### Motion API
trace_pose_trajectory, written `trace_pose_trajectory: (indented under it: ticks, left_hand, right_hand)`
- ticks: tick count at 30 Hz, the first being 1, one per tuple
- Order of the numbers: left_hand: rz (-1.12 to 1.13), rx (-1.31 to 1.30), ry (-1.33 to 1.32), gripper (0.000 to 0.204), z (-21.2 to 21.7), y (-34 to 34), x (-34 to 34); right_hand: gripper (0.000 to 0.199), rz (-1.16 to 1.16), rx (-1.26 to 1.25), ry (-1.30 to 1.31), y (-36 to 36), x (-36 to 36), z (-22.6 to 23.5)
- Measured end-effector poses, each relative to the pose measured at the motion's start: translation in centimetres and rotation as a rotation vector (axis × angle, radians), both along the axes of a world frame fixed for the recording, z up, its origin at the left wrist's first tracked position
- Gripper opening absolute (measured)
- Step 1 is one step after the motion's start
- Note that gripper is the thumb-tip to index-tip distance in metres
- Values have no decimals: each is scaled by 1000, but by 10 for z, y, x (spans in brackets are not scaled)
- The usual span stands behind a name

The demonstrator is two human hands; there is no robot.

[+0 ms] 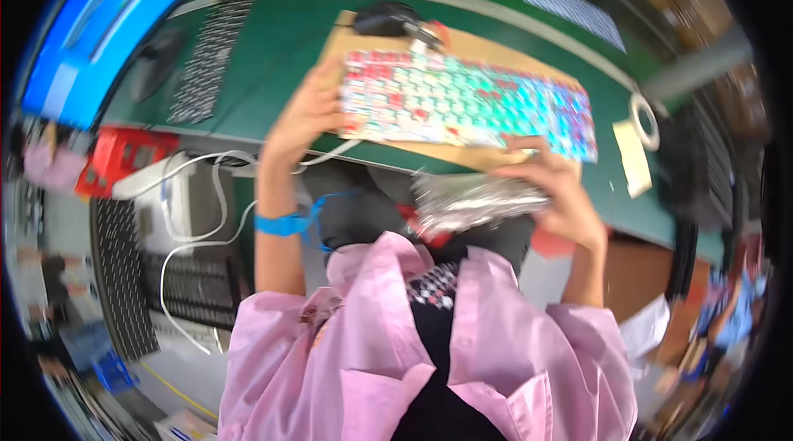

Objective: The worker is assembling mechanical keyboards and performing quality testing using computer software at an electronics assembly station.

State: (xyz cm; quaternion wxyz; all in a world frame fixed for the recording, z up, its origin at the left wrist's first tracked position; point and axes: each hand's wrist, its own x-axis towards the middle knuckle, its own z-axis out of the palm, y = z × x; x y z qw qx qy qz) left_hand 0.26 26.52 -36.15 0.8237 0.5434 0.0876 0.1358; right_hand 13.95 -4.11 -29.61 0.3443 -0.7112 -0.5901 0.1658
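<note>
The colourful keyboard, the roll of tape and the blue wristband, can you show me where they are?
Colourful keyboard (pixel 471 102), head view: the middle rows of its keys.
Roll of tape (pixel 645 120), head view: its white ring, on the green mat.
Blue wristband (pixel 279 225), head view: the band around the person's left wrist.

One keyboard (pixel 467 104), two hands (pixel 307 115) (pixel 555 193)
</note>
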Motion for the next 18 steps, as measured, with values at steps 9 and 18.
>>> trace_pose_trajectory:
  ticks: [9, 18]
  left_hand:
    - [-7, 142, 60, 91, -4, -7, 13]
    - [-59, 46, -7, 92, -14, 6, -3]
  right_hand:
    - [52, -50, -310, -250, 5, -32, -12]
    - [39, -27, -348, -400, 39, -34, -13]
